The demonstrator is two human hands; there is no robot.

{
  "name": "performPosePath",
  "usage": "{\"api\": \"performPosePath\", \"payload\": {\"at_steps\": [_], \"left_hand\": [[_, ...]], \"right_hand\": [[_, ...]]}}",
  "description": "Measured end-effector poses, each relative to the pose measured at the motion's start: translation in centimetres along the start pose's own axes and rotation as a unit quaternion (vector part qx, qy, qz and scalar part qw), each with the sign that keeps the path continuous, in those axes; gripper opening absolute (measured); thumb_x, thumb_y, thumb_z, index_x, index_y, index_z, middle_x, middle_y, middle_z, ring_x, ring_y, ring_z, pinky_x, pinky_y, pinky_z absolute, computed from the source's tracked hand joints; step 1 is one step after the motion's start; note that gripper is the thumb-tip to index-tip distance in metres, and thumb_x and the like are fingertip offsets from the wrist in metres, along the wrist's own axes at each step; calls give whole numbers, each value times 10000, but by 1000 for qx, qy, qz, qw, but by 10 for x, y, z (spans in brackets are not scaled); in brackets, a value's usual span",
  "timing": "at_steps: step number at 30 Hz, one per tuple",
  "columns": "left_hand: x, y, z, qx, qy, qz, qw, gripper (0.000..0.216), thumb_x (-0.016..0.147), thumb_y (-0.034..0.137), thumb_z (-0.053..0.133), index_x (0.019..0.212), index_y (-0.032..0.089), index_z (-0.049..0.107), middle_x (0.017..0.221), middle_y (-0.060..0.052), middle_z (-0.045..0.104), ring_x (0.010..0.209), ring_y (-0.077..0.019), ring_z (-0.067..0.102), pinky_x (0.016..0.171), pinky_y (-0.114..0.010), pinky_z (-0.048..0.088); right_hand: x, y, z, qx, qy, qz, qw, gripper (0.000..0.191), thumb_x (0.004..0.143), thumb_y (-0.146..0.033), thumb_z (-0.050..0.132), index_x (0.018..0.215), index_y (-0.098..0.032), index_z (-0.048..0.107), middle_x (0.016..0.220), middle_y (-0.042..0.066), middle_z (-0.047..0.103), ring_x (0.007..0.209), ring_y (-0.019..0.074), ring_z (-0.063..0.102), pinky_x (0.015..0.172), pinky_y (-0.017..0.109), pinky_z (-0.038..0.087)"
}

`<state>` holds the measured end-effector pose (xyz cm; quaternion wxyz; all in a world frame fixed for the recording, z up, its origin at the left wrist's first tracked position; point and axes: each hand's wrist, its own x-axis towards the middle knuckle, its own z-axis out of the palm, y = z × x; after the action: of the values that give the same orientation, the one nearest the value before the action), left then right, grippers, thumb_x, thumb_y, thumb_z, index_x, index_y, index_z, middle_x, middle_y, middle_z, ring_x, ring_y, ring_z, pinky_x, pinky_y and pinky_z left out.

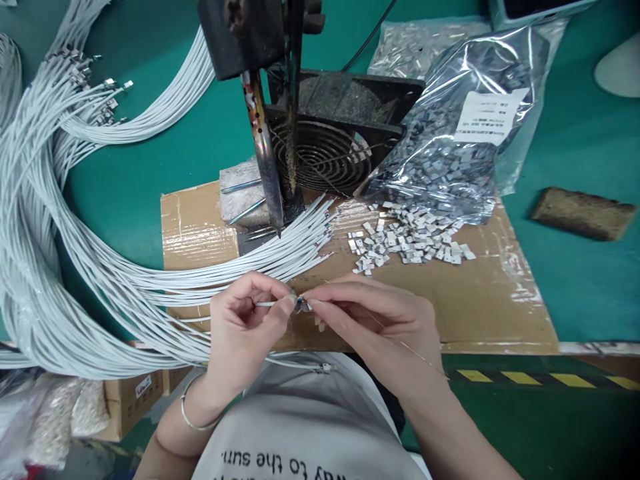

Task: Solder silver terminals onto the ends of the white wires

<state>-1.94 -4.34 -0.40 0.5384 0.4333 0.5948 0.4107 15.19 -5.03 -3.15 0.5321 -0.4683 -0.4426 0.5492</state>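
My left hand (245, 330) is closed, with thumb and forefinger pinching a white cable (264, 304) close to its end. Fine coloured wires at that tip meet a small metal connector (303, 306), which the fingertips of my right hand (387, 320) pinch from the other side. Through the right hand runs a thin wire (423, 357) that looks like solder. A bundle of white cables (270, 257) lies just beyond my hands, its stripped ends pointing right. Small metal connectors (410, 237) are heaped on the cardboard (480, 300). Fingers partly cover the joint.
A soldering iron (265, 153) points down from a stand above the cables, beside a black fan (320, 153). Behind the heap lies a plastic bag of connectors (450, 153). A brown block (583, 213) sits at right. More cables (30, 200) cover the left side.
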Motion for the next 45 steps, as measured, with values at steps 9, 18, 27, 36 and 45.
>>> {"api": "performPosePath", "payload": {"at_steps": [9, 18, 27, 36, 45], "left_hand": [[2, -3, 1, 8, 6, -11, 1000, 127, 868, 116, 794, 777, 203, 778, 712, -12, 756, 613, -123, 608, 529, -209, 473], [-4, 0, 5, 67, 31, -5, 997, 128, 830, 136, 787, 739, 217, 751, 698, -14, 728, 652, -139, 599, 490, -215, 358], [-4, 1, 4, 61, 26, -5, 998, 132, 833, 119, 784, 750, 218, 756, 693, -12, 735, 643, -141, 602, 495, -220, 381], [0, 0, 2, -19, -7, 1, 1000, 159, 878, 88, 804, 786, 216, 785, 814, -6, 813, 733, -116, 700, 678, -185, 557], [-1, 0, 0, -12, -17, -3, 1000, 156, 889, 89, 801, 801, 216, 782, 792, -2, 774, 681, -114, 636, 607, -197, 506]], "right_hand": [[-3, 2, -9, -252, 26, -264, 930, 521, 895, 57, 733, 1195, -351, 854, 917, 31, 849, 723, 223, 784, 701, 369, 687], [-9, -2, -3, -115, 62, -54, 990, 214, 977, -118, 773, 1006, -310, 863, 856, 17, 818, 664, 181, 731, 602, 305, 636], [-2, 0, 1, -74, 36, -28, 996, 188, 977, -131, 770, 969, -289, 871, 837, 5, 804, 692, 162, 718, 634, 283, 620], [3, 0, 2, -3, 29, 20, 999, 184, 929, -129, 804, 898, -299, 867, 838, -10, 811, 725, 156, 738, 619, 254, 608], [3, -2, 1, 16, 4, 37, 999, 166, 934, -154, 814, 902, -301, 884, 833, 6, 800, 732, 159, 718, 617, 255, 573]]}}
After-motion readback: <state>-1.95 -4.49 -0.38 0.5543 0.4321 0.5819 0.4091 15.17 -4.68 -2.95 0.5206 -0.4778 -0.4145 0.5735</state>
